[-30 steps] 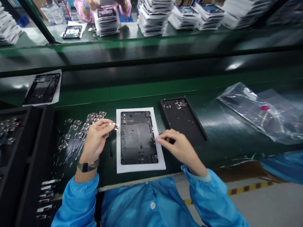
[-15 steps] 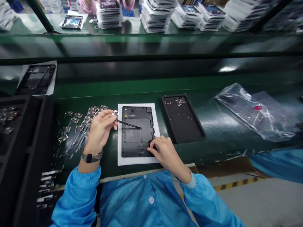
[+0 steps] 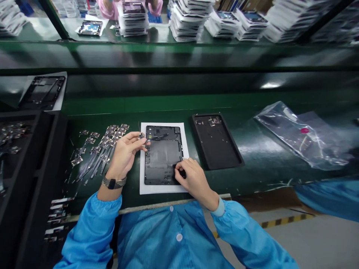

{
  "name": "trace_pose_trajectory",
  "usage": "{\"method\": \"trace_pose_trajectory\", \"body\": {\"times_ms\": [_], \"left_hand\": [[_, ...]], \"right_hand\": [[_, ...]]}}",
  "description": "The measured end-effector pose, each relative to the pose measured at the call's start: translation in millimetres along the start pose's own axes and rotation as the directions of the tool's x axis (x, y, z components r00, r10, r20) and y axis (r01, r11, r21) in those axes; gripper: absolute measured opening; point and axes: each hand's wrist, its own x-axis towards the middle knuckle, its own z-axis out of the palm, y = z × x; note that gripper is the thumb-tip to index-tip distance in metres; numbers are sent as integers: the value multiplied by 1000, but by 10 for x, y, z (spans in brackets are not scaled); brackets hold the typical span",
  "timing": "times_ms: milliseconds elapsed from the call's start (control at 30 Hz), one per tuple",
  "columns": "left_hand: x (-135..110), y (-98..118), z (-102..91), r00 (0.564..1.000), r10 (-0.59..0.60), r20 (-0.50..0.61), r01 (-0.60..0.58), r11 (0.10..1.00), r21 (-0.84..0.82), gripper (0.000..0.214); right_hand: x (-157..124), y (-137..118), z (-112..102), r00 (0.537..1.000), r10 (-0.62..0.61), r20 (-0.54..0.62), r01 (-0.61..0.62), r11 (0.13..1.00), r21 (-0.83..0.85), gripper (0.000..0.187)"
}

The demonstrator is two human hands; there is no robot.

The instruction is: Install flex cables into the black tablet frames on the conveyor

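Note:
My left hand (image 3: pixel 125 154) pinches a small circuit board (image 3: pixel 142 137) between thumb and fingers, over the upper left edge of a black tablet housing (image 3: pixel 164 155). From the board a dark flat ribbon cable (image 3: pixel 160 137) reaches over the upper part of the housing. The housing lies flat on a white sheet (image 3: pixel 142 175). My right hand (image 3: pixel 195 177) is closed in a pinch at the housing's lower right edge; whatever is between its fingertips is hidden. Left of my left hand lie several similar circuit boards (image 3: pixel 108 139) with grey ribbon cables.
To the right lies a black tray (image 3: pixel 221 149) with a few small parts; farther right, a clear plastic bag (image 3: pixel 297 134). Black bins (image 3: pixel 53 149) line the left side. Another housing (image 3: pixel 42 91) sits at the back left. White stacks (image 3: pixel 190 20) and a person's pink sleeves (image 3: pixel 108 8) are beyond.
My left hand has moved slightly right and up with the circuit board; its cable now points up and right instead of down. My right hand has stayed near the housing's lower right edge.

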Motion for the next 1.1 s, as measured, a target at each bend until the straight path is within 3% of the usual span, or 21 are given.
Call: {"method": "trace_pose_trajectory", "body": {"times_ms": [133,433,633,900,1100], "left_hand": [[-21,-51,71,1000,-22,7,22,998,55,29],[-57,-54,171,997,-53,50,45,988,150,32],[-79,-97,171,995,-51,84,34,981,193,30],[-113,-248,227,960,-194,200,116,931,347,23],[-138,-398,267,926,-266,267,135,895,424,21]], "right_hand": [[18,-20,65,998,40,-50,-38,998,45,9],[61,-54,5,995,87,50,-95,978,187,8],[32,-80,-17,996,90,-24,-85,984,159,14],[32,-49,50,982,153,-114,-124,966,228,13],[57,12,-33,968,248,38,-233,838,494,10]]}}
